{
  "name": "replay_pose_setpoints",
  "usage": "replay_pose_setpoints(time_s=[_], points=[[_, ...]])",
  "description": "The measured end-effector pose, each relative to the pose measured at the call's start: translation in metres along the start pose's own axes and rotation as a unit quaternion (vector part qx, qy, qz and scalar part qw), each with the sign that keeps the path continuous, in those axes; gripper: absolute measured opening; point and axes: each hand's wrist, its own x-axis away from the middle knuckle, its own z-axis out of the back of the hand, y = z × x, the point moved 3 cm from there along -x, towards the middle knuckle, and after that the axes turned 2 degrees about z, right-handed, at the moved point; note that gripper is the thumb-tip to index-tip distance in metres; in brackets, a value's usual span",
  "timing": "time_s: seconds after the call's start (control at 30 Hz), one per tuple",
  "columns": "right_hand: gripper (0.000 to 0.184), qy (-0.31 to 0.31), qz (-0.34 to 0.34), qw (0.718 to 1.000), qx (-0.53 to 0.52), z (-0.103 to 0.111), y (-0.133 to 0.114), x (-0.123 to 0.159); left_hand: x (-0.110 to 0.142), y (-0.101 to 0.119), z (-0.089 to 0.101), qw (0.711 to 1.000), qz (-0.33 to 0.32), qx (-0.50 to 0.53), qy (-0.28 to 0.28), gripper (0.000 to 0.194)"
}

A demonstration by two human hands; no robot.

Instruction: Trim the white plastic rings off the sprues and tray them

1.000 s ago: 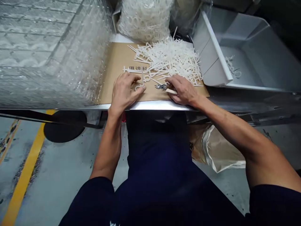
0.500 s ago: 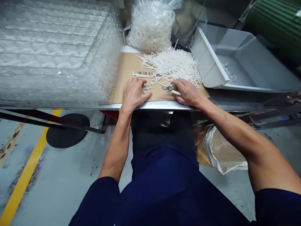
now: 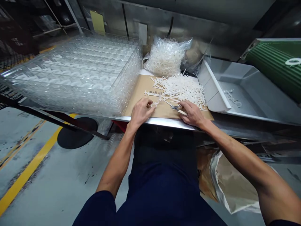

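Cardboard sheet (image 3: 143,84) on the steel counter (image 3: 160,123) carries heaped white plastic pieces (image 3: 181,89); the left grip (image 3: 141,112) pinches a small plastic loop (image 3: 154,104) at its fingertips, the right grip (image 3: 191,113) closes around snips (image 3: 175,108).

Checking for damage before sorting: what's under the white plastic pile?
The white plastic pile lies on a brown cardboard sheet; the cardboard directly beneath it is covered, so nothing there can be seen.

Stacked plastic trays (image 3: 70,75) are sitting left of a cardboard sheet (image 3: 138,91) (plastic pieces (image 3: 181,89) heaped on it), a bin (image 3: 211,88) sitting right, a bag (image 3: 166,56) behind.
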Motion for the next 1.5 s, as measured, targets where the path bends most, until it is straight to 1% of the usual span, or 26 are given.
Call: replay_pose_setpoints(time_s=[0.1,0.2,0.27,0.37,0.4,0.43,0.47,0.53,0.6,0.67,0.77,0.83,0.93,1.0,1.07,1.17,1.3,1.37,1.5], points=[[0.042,-0.006,-0.009,0.999,-0.044,0.005,-0.008,-0.003,0.007,0.015,0.008,0.995,-0.004,0.085,0.048,0.017],[0.038,-0.018,-0.029,0.994,-0.104,0.013,-0.020,-0.008,0.014,0.031,0.013,0.980,0.008,0.165,0.110,0.021],[0.033,-0.041,-0.040,0.987,-0.147,0.019,-0.028,-0.013,0.016,0.039,0.010,0.965,0.027,0.222,0.135,0.023],[0.029,-0.096,-0.051,0.971,-0.215,0.026,-0.035,-0.019,0.013,0.046,-0.003,0.938,0.061,0.310,0.139,0.025],[0.031,-0.116,-0.069,0.957,-0.256,0.027,-0.034,-0.020,0.011,0.048,-0.009,0.929,0.071,0.336,0.138,0.026],[0.034,-0.135,-0.095,0.938,-0.305,0.028,-0.032,-0.020,0.009,0.049,-0.015,0.919,0.079,0.361,0.137,0.026],[0.037,-0.155,-0.127,0.912,-0.359,0.029,-0.028,-0.020,0.008,0.049,-0.020,0.908,0.088,0.386,0.137,0.026],[0.043,-0.190,-0.185,0.850,-0.456,0.029,-0.020,-0.019,0.005,0.050,-0.029,0.886,0.108,0.431,0.134,0.027],[0.045,-0.217,-0.207,0.807,-0.508,0.029,-0.011,-0.020,0.003,0.051,-0.035,0.867,0.130,0.462,0.134,0.027],[0.043,-0.240,-0.208,0.784,-0.534,0.029,-0.004,-0.022,0.003,0.052,-0.036,0.855,0.152,0.475,0.143,0.027],[0.040,-0.263,-0.203,0.768,-0.548,0.029,0.002,-0.027,0.002,0.052,-0.035,0.843,0.182,0.484,0.146,0.027],[0.039,-0.273,-0.207,0.756,-0.557,0.030,0.002,-0.028,0.002,0.052,-0.034,0.837,0.205,0.488,0.142,0.029],[0.039,-0.282,-0.216,0.738,-0.574,0.033,-0.001,-0.028,0.001,0.052,-0.033,0.828,0.229,0.490,0.151,0.032],[0.041,-0.282,-0.223,0.731,-0.579,0.034,-0.004,-0.029,-0.001,0.052,-0.033,0.822,0.229,0.498,0.156,0.031],[0.044,-0.289,-0.230,0.732,-0.573,0.032,-0.007,-0.030,-0.002,0.053,-0.032,0.818,0.227,0.506,0.156,0.030],[0.047,-0.296,-0.239,0.733,-0.564,0.029,-0.011,-0.032,-0.002,0.053,-0.031,0.819,0.238,0.500,0.152,0.029],[0.046,-0.284,-0.243,0.735,-0.565,0.026,-0.014,-0.032,0.001,0.053,-0.031,0.819,0.244,0.495,0.156,0.029],[0.045,-0.280,-0.242,0.744,-0.557,0.026,-0.015,-0.031,0.002,0.053,-0.031,0.817,0.239,0.500,0.157,0.029],[0.043,-0.277,-0.232,0.770,-0.527,0.025,-0.016,-0.028,0.004,0.054,-0.030,0.818,0.239,0.502,0.149,0.029]])
